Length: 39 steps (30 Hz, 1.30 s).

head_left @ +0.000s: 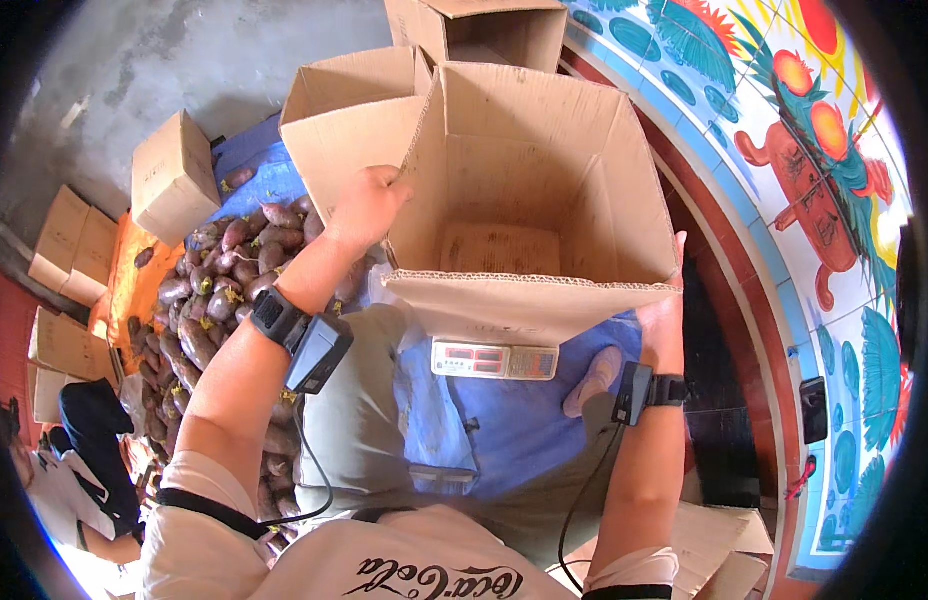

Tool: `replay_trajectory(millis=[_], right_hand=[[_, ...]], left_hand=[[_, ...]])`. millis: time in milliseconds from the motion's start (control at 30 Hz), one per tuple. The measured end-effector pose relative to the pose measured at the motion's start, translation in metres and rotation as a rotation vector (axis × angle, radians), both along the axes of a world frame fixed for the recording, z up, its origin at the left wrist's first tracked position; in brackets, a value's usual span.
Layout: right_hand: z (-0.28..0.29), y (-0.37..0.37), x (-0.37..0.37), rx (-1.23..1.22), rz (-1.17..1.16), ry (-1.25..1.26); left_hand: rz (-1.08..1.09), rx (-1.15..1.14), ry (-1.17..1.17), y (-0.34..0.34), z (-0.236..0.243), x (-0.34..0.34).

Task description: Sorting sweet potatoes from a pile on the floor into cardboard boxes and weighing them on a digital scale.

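An open cardboard box [529,300] with nothing in it is between my two hands. My left hand [372,205] grips its left wall, fingers curled at the edge. Against the right side lies my right hand [666,305], partly hidden by the box. Just below the near wall shows a white digital scale [495,361] with a red display and a keypad. I cannot tell whether the box rests on it. To the left is a big heap of purple-brown tubers [219,290], like sweet potatoes, some with sprouts.
More open boxes [359,85] stand beyond mine; others [174,175] are at the left. A blue tarp [444,420] covers the floor. A person [79,490] is at the lower left. A painted tile wall [784,160] runs along the right. Cardboard [719,545] lies at the lower right.
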State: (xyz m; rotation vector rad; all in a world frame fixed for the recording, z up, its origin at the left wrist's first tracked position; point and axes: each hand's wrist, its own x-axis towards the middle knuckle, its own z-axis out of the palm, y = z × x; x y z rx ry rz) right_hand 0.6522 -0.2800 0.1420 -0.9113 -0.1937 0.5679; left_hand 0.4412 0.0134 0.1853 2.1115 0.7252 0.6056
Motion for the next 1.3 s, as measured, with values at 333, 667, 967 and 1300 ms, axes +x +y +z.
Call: replay_trajectory(millis=[333, 667, 967, 1300], right_hand=[[-0.002, 0.004, 0.004, -0.016, -0.127, 0.028], [-0.020, 0.001, 0.023, 0.135, -0.026, 0.001], [-0.015, 0.006, 0.018, 0.077, -0.113, 0.043], [-0.012, -0.022, 0.016, -0.143, -0.221, -0.193]], left_hand=[[0.024, -0.025, 0.054, 0.007, -0.005, 0.018], [0.030, 0.053, 0.173, 0.002, 0.006, 0.021], [0.079, 0.005, -0.059, 0.006, -0.006, 0.001], [0.093, -0.353, -0.074, 0.000, -0.030, -0.076]])
